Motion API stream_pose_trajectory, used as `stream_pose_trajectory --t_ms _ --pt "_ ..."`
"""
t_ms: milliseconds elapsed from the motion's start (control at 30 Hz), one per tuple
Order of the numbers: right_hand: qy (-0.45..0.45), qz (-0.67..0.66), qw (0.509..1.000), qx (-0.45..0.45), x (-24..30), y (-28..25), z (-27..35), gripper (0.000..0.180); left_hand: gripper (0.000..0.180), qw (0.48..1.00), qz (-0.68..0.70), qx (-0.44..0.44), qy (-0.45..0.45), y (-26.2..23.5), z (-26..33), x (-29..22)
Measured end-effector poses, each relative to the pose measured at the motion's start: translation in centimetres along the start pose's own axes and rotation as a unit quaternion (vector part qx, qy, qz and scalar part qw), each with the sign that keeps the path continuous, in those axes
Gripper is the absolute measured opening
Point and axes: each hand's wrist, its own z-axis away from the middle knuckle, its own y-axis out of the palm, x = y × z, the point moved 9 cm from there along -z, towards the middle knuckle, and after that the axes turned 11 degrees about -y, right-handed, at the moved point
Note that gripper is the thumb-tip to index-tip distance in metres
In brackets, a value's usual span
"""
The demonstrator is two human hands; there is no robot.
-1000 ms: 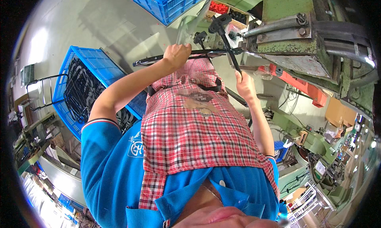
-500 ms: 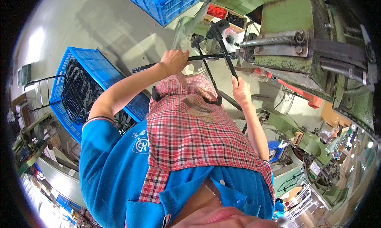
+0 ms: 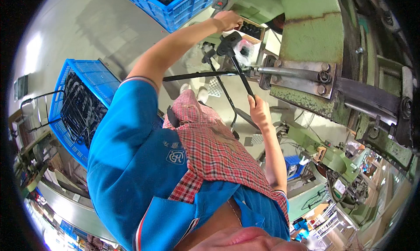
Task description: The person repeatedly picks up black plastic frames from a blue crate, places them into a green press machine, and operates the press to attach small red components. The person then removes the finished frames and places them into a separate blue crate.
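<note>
In the head view, the left hand is now reaching over the upper left corner of a small wooden box, having left the black tube it was gripping half a second ago. Its fingers are curling downward, but from this angle I cannot tell whether they are pinching anything; black pieces are lying toward the box's right edge. The right hand is staying clenched around the lower end of a black lever, whose blocky head is sitting just beyond the box's lower left corner. The tube is running sideways behind that lever, its right end meeting the left edge of the green machine, below the box. With the left hand gone from it, the machine is probably doing the supporting, leaving that hand free among the small parts. A thinner black rod is slanting down past the tube. Blue crates are standing farther off, one beyond the left forearm and one to the left.
</note>
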Motion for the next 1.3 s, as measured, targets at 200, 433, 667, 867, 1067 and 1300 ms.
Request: stream_pose_trajectory --t_ms 200,433,667,867,1067,1300 --pt "-0.021 -0.008 0.999 -0.027 -1.8 0.6 0.2 0.036 0.025 0.99 -0.094 -0.099 0.032 1.6 -2.6 -1.6" --pt "0.025 -0.015 0.999 -0.025 -1.2 0.2 0.3 0.027 0.027 0.992 -0.096 -0.086 0.017 2.5 -3.5 -0.3" --pt "0.037 -0.047 0.998 -0.019 -1.5 0.4 0.4 0.028 0.023 0.938 0.044 -0.331 0.098 -5.9 3.1 0.1" --pt "0.044 -0.039 0.998 0.004 -1.4 0.0 0.2 0.029 0.02 0.943 0.216 -0.126 0.222 -4.0 18.8 -9.2" --pt "0.052 -0.043 0.998 -0.001 -1.5 0.0 0.2 0.03 0.021 0.953 0.163 -0.1 0.233 -0.2 19.3 -11.3" --pt "0.051 -0.043 0.998 -0.012 -1.5 -0.1 0.1 0.032 0.031 0.968 0.07 -0.139 0.198 0.9 18.9 -11.5"
